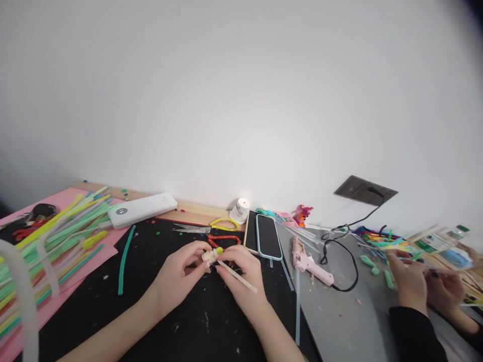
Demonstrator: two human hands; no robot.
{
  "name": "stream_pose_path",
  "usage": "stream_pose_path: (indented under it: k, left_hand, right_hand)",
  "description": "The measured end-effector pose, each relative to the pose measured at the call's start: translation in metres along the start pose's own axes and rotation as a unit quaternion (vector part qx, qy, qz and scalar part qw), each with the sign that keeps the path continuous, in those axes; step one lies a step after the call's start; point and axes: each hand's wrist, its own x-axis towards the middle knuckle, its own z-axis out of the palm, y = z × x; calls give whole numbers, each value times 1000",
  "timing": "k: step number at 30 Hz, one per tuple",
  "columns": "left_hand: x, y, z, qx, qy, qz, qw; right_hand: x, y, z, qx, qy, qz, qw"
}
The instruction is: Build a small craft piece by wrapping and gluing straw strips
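Note:
Between the fingertips of my left hand (184, 269) is a small cream piece (209, 255) with a yellow-green end; its exact kind is hard to make out. My right hand (243, 274) pinches a slim pale stick (243, 281) whose tip reaches close to that piece. Both hands meet over the black mat (151, 322). Just beyond them lie scissors with yellow handles (224, 223) and a tool with red handles (226, 239), partly hidden by my fingers. A green pipe cleaner (126, 261) lies left of my left hand.
Many coloured pipe cleaners (68, 236) lie on pink paper (109, 254) at left, beside a white oblong device (143, 210). A white cup (240, 211), a phone (269, 236) and a corded pink glue gun (311, 266) are beyond and right. Another person's hands (409, 281) work at far right.

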Motion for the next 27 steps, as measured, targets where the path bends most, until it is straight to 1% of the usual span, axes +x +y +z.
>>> stream_pose_path:
  k: [4, 7, 10, 12, 16, 19, 23, 27]
  left_hand:
    - [-1, 1, 0, -7, 3, -3, 1000]
    - [-1, 0, 0, -9, 13, -3, 1000]
    - [-1, 0, 0, -6, 8, -3, 1000]
    - [0, 0, 0, -1, 0, -4, 1000]
    - [0, 0, -1, 19, -13, 9, 1000]
    - [-1, -1, -1, 28, -19, 12, 999]
    - [-3, 1, -1, 43, -29, 9, 999]
    - [-5, 9, 0, 97, -43, 15, 994]
  right_hand:
    - [1, -1, -4, -17, -1, -28, 999]
    - [1, 0, -2, -15, 12, -29, 999]
    - [0, 2, -1, -3, 22, -28, 999]
    - [0, 2, 0, 13, 30, -19, 999]
    - [1, 2, 0, 48, 44, 26, 998]
    - [2, 1, -2, 61, 43, 47, 996]
    - [2, -1, -3, 59, 35, 42, 997]
    - [2, 1, -5, 43, 42, 40, 997]
